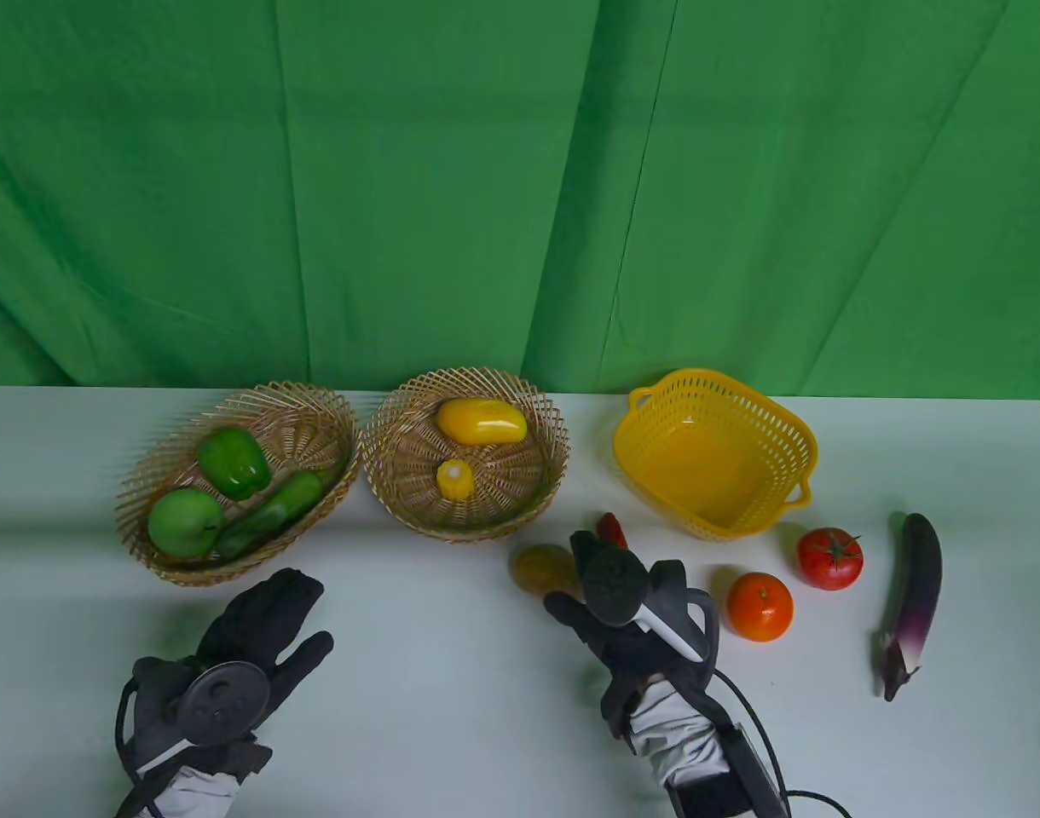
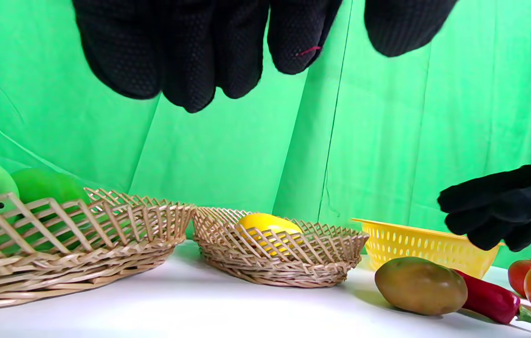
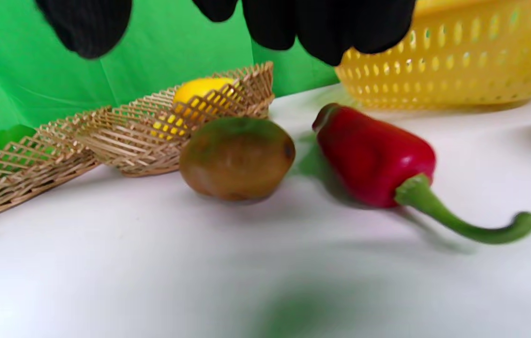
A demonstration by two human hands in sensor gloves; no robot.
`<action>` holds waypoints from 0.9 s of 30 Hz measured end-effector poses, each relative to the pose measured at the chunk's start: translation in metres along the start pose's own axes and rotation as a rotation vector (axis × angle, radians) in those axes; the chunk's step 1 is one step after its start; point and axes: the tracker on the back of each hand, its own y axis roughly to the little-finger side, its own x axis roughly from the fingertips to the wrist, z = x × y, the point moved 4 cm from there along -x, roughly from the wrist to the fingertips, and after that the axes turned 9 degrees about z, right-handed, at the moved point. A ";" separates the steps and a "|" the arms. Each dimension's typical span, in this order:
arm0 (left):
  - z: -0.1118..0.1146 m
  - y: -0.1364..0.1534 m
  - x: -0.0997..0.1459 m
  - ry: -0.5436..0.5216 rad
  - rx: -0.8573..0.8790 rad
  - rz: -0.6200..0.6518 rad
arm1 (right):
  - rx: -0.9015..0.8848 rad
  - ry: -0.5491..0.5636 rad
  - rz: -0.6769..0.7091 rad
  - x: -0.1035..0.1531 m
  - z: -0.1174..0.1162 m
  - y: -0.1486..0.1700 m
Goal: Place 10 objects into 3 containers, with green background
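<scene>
The right hand (image 1: 626, 609) hovers above the table with fingers spread and holding nothing — its fingertips hang over the brown-green oval mango (image 3: 237, 157) and the red chili pepper with a green stem (image 3: 375, 157). Both lie just in front of the round wicker basket (image 1: 401, 503), which holds a yellow pepper (image 1: 482, 421) and a small yellow corn piece (image 1: 455, 479). The left hand (image 1: 247, 648) is spread and empty, near the oval wicker basket (image 1: 158, 554) to the round basket's left. The yellow plastic basket (image 1: 716, 524) stands to its right.
</scene>
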 end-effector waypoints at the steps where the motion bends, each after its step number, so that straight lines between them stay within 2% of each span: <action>1: 0.000 0.000 0.000 0.001 0.000 0.001 | 0.011 -0.015 -0.014 -0.006 -0.002 -0.002; 12: -0.001 0.001 0.000 0.004 -0.014 -0.003 | 0.165 -0.086 -0.066 -0.046 -0.022 -0.019; 27: 0.001 0.002 0.000 0.017 -0.013 -0.008 | 0.292 -0.155 -0.122 -0.072 -0.049 -0.018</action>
